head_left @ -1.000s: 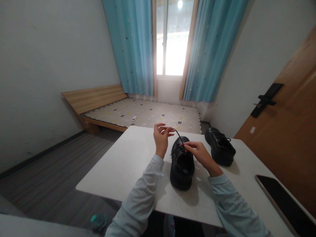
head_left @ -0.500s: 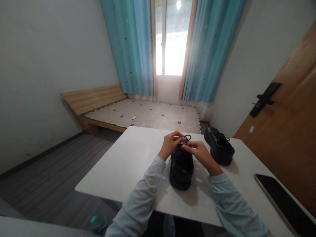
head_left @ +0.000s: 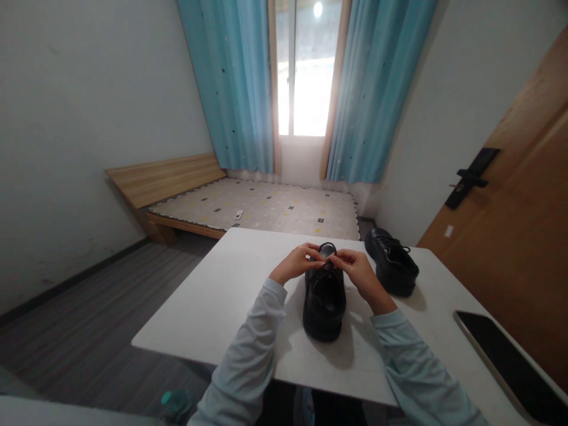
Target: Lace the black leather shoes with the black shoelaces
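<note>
A black lace-up shoe point(head_left: 325, 310) stands upright on the white table point(head_left: 213, 302), its heel towards me and its toe pointing away. Over its laces, my left hand point(head_left: 299, 262) pinches from the left side, thumb and fingers closed on a black shoelace. My right hand point(head_left: 352, 266) comes in from the right, its fingertips also pinched on the shoelace. The fingertips of both hands almost meet above the shoe. A loop of black lace arches just beyond them. To the right stands a second black shoe point(head_left: 394, 266), its lace tied in a bow, touched by neither hand.
A phone point(head_left: 506, 361) lies along the table's right edge. Behind the table is a bed point(head_left: 275, 204) with a white remote point(head_left: 238, 214) on it. A wooden door point(head_left: 510, 236) is at the right. A bottle with a green cap point(head_left: 171, 399) is low at the left.
My left hand has moved left and slightly down, its fingertips now lower over the laces. The raised lace loop has sunk towards the shoe's toe. The view has shifted slightly.
</note>
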A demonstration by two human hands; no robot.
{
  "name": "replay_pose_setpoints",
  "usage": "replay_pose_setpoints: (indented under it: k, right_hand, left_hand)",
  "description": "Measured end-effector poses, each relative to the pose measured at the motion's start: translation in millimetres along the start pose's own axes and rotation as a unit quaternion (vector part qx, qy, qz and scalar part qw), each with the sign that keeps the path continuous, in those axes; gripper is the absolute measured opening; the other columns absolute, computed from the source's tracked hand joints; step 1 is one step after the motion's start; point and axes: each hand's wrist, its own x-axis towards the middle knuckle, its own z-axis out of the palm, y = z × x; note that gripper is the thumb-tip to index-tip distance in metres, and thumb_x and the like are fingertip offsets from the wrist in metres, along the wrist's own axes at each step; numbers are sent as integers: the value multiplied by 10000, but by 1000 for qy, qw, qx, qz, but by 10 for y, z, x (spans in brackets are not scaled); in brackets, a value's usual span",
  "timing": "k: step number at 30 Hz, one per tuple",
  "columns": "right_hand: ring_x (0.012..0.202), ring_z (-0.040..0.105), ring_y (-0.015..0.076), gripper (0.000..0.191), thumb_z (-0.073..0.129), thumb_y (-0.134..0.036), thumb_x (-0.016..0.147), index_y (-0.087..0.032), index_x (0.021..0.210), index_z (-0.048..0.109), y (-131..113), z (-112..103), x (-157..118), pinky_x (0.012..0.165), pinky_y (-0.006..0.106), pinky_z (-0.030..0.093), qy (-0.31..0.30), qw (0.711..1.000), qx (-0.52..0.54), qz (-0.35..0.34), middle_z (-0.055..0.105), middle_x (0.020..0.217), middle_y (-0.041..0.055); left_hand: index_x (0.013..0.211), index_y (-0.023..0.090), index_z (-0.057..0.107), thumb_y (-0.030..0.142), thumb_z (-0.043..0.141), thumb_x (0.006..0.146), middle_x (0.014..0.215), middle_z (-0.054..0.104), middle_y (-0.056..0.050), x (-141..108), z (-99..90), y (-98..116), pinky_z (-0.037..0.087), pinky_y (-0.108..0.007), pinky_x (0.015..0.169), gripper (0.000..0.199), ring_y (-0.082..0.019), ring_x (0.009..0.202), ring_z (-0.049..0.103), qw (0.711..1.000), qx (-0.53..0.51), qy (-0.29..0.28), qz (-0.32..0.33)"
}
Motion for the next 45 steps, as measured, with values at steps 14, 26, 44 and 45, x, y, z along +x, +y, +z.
replay_pose_setpoints:
  k: [14, 26, 44, 45]
  right_hand:
    - [582, 490, 133, 332, 674, -491, 674, -161, 655, 648, 14, -3, 4, 534, 249, 364, 15, 1000, 12, 1, 604, 620, 15]
    - [611, 529, 147, 250, 697, -413, 680, -165, 691, 670, 58, -7, 12, 574, 263, 382, 17, 1000, 10, 5, 636, 654, 19]
    - [587, 532, 136, 249, 702, -421, 682, -176, 729, 695, 32, -18, 56, 569, 268, 398, 30, 998, 51, -7, 657, 668, 17]
    - [587, 530, 135, 254, 706, -423, 674, -174, 722, 691, 29, -22, 60, 569, 266, 397, 32, 998, 60, -2, 652, 662, 15]
  left_hand:
    - [775, 191, 750, 318, 736, 682, 1170, 571, -97, 23, 12, -40, 482, -326, 860, 158, -235, 1066, 554, 999, -12, 26, -15]
    - [723, 163, 729, 284, 775, 624, 1030, 563, -87, 7, 63, 54, 467, -309, 806, 163, -216, 984, 549, 1000, -22, 4, -12]
    - [763, 196, 714, 304, 765, 631, 1048, 541, -75, 12, 168, 156, 370, -405, 967, 179, -243, 1056, 478, 972, 197, 115, 60]
    - [766, 201, 716, 290, 754, 639, 1063, 539, -74, 10, 178, 165, 369, -408, 967, 160, -246, 1063, 468, 969, 210, 118, 63]
